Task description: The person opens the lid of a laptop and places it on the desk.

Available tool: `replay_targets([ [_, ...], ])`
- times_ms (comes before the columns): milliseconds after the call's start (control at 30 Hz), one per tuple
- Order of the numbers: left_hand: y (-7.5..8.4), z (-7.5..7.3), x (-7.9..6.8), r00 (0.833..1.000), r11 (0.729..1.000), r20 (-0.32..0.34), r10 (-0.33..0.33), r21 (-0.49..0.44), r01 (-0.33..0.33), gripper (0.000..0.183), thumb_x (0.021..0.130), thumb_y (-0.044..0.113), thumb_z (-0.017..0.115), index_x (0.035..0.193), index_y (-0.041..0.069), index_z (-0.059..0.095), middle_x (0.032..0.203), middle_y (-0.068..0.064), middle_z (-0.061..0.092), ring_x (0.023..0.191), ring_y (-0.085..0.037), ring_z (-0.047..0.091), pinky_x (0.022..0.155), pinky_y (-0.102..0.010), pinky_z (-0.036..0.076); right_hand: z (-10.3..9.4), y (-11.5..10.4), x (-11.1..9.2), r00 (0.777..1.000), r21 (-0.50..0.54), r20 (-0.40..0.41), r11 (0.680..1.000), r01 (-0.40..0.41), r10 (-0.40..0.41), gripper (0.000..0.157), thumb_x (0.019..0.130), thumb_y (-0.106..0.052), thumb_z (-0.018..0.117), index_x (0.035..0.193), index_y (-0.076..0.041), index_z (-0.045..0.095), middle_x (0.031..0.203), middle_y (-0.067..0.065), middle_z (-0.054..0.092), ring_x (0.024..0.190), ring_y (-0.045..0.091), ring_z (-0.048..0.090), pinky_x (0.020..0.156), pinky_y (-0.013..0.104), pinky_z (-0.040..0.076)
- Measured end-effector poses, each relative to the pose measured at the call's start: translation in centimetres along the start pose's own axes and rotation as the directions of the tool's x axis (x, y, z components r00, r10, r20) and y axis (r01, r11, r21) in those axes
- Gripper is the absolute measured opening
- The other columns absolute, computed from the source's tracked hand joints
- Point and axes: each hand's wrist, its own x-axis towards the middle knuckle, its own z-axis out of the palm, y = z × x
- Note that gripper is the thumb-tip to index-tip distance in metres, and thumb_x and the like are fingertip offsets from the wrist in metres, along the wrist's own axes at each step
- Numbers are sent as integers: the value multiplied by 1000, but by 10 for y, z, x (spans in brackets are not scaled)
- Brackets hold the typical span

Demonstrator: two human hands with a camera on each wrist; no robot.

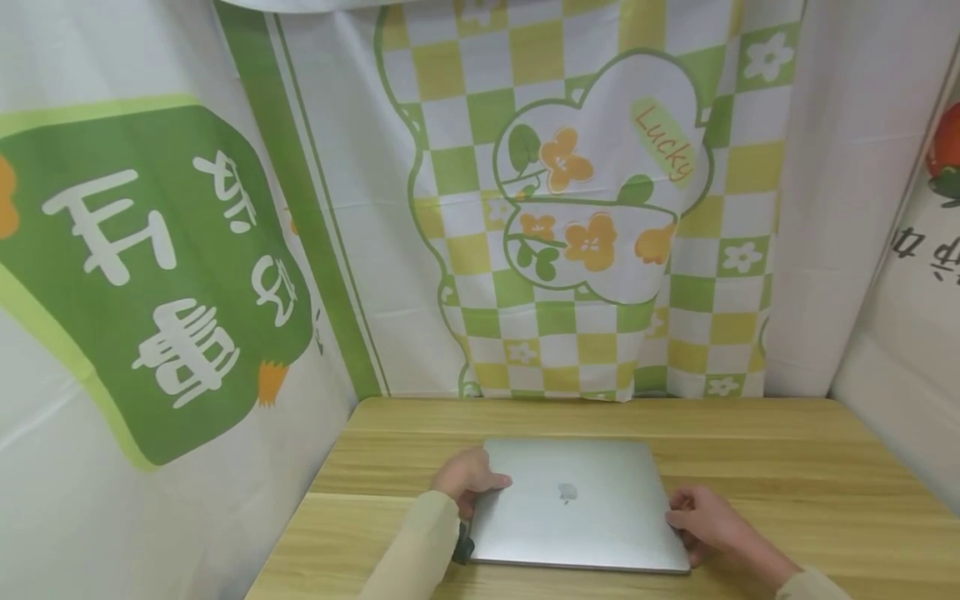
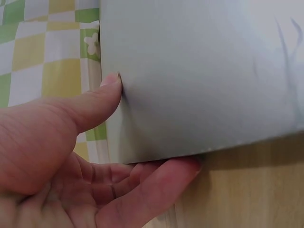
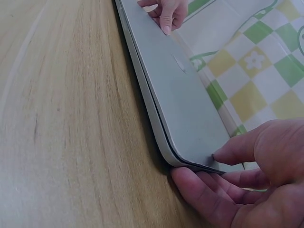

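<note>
A closed silver laptop (image 1: 607,525) with a fruit-shaped logo lies lid up on the wooden table. My left hand (image 1: 467,479) grips its left side. In the left wrist view, that hand's thumb presses the lid (image 2: 199,71) and its fingers curl beneath the edge. On the opposite side, my right hand (image 1: 705,521) pinches the edge close to the front corner. The right wrist view has the right thumb on top of the laptop (image 3: 175,104), with the fingers at the underside. Whether the laptop's base is raised off the wood, I cannot tell.
The wooden table (image 1: 750,450) extends behind and beside the laptop. Printed cloth (image 1: 420,350) hangs along its back edge, and more cloth (image 1: 67,467) hangs at the left. A small dark object (image 1: 462,546) sits at the left wrist.
</note>
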Motion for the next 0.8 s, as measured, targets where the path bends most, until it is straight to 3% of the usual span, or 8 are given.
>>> replay_targets([
  [433, 10, 3, -9, 1000, 1000, 9, 5, 11, -5, 58, 87, 35, 74, 119, -9, 54, 86, -19, 58, 51, -29, 64, 45, -36, 56, -9, 12, 0, 1000, -35, -5, 999, 17, -17, 25, 89, -6, 62, 109, 8, 59, 82, 13, 62, 64, 21, 62, 49, 34, 57],
  [633, 14, 5, -11, 1000, 1000, 9, 3, -21, -3, 67, 86, 34, 76, 130, -9, 50, 100, -25, 60, 53, -31, 64, 46, -37, 56, -12, 13, -1, 1000, -51, 5, 999, 4, -4, 22, 90, -8, 62, 106, 7, 60, 81, 12, 63, 64, 20, 62, 49, 33, 56],
  [800, 14, 7, -11, 1000, 1000, 18, 19, -17, -19, 65, 86, 33, 75, 128, -10, 51, 102, -25, 60, 53, -30, 64, 46, -37, 56, -14, 17, -2, 1000, -26, 8, 1000, -6, 6, 23, 90, -8, 61, 107, 7, 58, 81, 12, 63, 65, 22, 62, 50, 34, 57],
])
